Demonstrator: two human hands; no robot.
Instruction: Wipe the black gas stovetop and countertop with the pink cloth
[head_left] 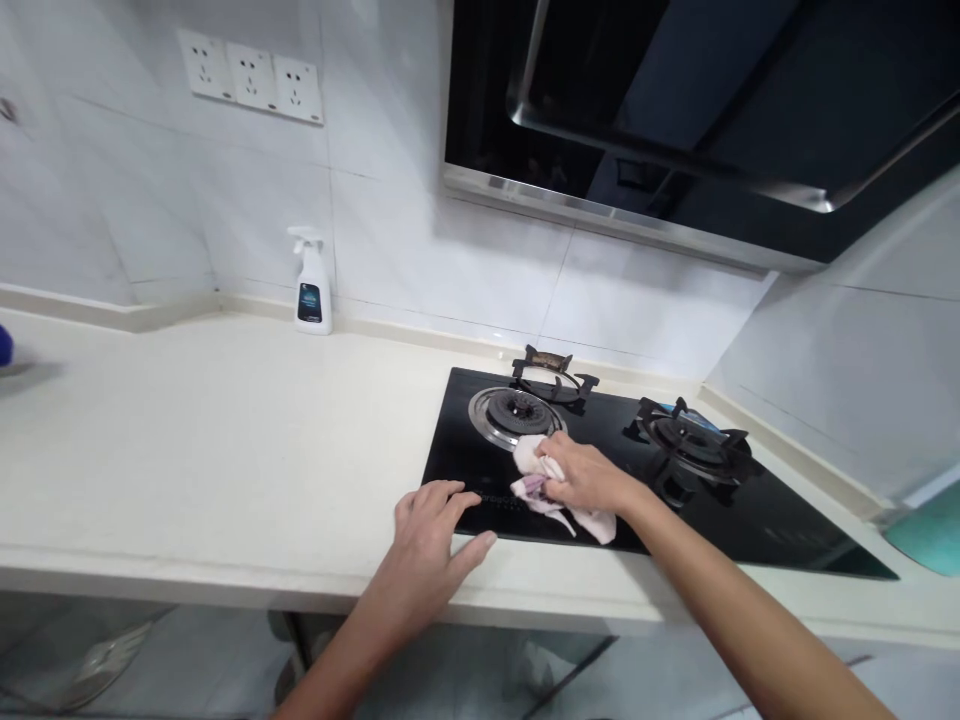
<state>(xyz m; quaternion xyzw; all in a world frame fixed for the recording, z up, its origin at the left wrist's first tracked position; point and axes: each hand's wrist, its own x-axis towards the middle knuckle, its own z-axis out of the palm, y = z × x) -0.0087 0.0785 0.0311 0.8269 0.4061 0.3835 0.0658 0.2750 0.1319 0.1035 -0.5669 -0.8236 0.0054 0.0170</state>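
The cloth (538,488), white with a pinkish patch, lay bunched on the front left part of the black glass hob (456,455), just in front of the left burner (520,410). The right hand (583,472) gripped it from above, its fingers curled into the folds, and one loose end spread toward the hob's front edge. The left hand (431,530) held nothing; its fingers were loosely spread over the hob's front left corner and the counter beside it, though whether the fingertips touched the glass could not be told.

The left burner was bare inside its shiny ring, and its black pan support (549,360) sat off it, at the hob's back edge near the wall. On the right side, the other pan support (690,440) stood around its burner, with something bluish (712,418) partly hidden behind it.

The pale countertop (195,440) stretched away to the left. Against the wall there stood a white spray bottle (311,290) with a dark label, upright and well apart from the hands. Higher up, three white sockets (252,76) sat in a row on the tiles (390,240), and a black range hood (637,90) hung above the hob. A teal object (930,532) showed at the right edge.
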